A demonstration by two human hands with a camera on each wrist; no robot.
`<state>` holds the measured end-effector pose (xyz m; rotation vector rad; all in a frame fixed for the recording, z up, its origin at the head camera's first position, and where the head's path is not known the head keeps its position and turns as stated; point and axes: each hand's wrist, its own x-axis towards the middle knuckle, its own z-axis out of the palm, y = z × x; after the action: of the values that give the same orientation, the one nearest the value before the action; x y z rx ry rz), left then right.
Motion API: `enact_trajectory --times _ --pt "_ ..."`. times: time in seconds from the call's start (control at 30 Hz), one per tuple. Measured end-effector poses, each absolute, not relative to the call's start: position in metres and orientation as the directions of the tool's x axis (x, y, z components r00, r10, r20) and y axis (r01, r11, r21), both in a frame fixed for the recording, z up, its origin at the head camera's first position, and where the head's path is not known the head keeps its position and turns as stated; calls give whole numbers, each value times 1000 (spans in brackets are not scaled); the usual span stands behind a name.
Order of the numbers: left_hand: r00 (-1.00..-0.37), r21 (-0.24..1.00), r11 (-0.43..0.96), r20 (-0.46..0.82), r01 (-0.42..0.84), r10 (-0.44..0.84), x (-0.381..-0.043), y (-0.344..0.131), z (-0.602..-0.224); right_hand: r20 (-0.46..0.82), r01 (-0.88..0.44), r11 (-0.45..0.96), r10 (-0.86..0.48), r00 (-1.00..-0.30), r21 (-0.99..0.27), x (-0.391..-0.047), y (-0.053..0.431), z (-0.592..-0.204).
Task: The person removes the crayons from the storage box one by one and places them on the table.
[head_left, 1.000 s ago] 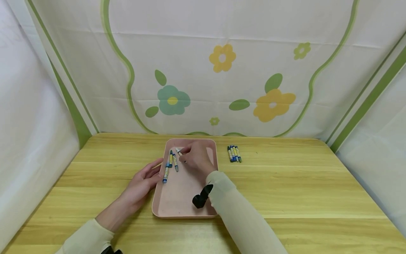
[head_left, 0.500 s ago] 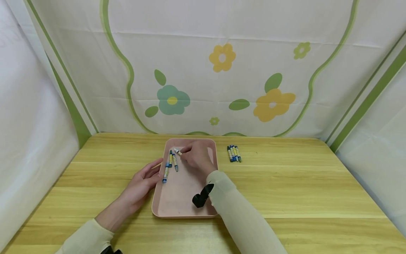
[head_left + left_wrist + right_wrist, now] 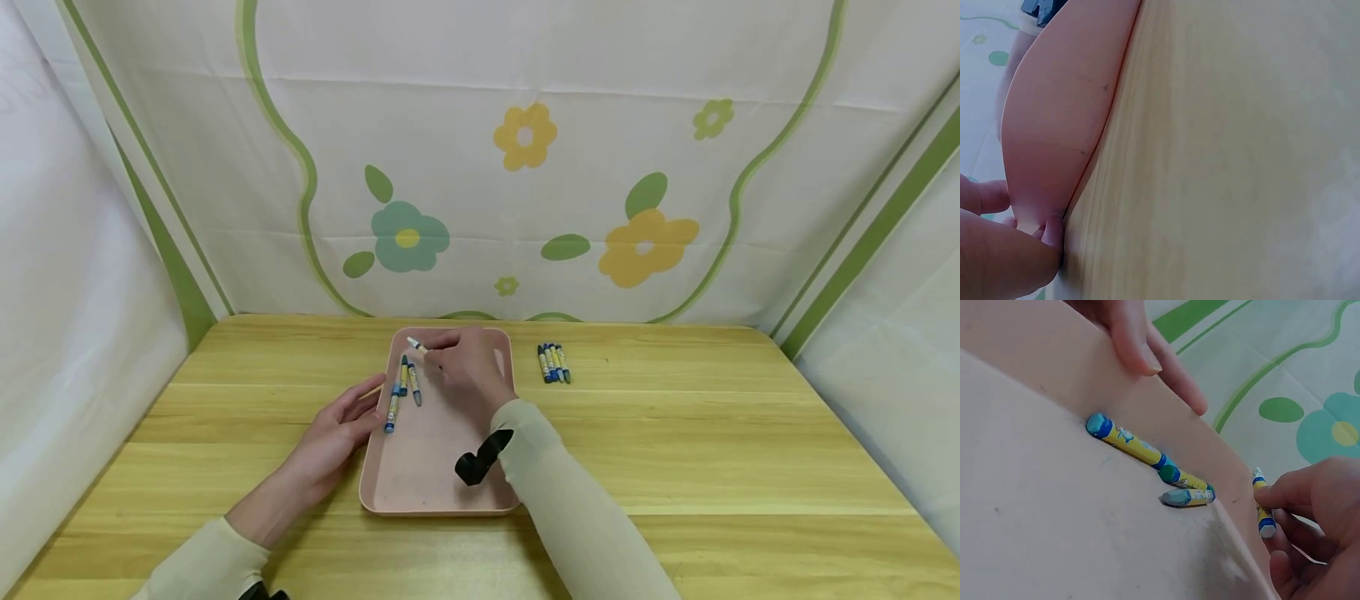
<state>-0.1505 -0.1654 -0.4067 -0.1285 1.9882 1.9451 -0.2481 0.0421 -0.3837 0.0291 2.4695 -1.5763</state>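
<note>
My right hand [image 3: 472, 367] pinches a white crayon [image 3: 1265, 509] with a yellow and blue wrapper, over the far left part of the pink tray [image 3: 420, 475]. The white tip points left and away. My left hand [image 3: 333, 433] holds the tray's left side, its thumb at the rim and its fingers along the outer wall. Inside the tray, along that side, lie a light blue crayon [image 3: 1132, 444], a dark green crayon [image 3: 404, 377] and a grey-green crayon [image 3: 1188, 497], close together. In the left wrist view, left fingers [image 3: 1054, 231] show at the tray's wall.
Right of the tray, several blue and green crayons [image 3: 553, 364] lie side by side on the wooden table [image 3: 712, 433]. A white cloth [image 3: 465, 50] with printed flowers stands behind the table, with more cloth at both sides.
My right hand has lifted the white crayon and moved it slightly farther back and left, toward the tray's far rim. The left hand and the other crayons have stayed in place.
</note>
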Motion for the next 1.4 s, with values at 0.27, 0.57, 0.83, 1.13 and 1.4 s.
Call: enact_trajectory --times 0.27,0.57,0.83,1.13,1.4 --pt "-933 950 49 -312 -308 181 -150 -165 -407 -187 126 440 -97 -978 -889 -248 43 -375" --pt "-935 952 51 -305 -301 181 -150 -165 -407 -121 69 548 -60 -991 -834 -250 49 -364" --pt "-936 951 50 -309 -304 171 -150 -164 -407 -75 2 503 -125 -989 -864 -251 58 -358" --pt "-937 951 52 -309 -305 165 -151 -163 -408 -26 -59 524 -153 -988 -850 -244 78 -349" --pt "-937 951 46 -310 -306 164 -150 -163 -409 -8 -67 538 -136 -991 -841 -240 102 -347"
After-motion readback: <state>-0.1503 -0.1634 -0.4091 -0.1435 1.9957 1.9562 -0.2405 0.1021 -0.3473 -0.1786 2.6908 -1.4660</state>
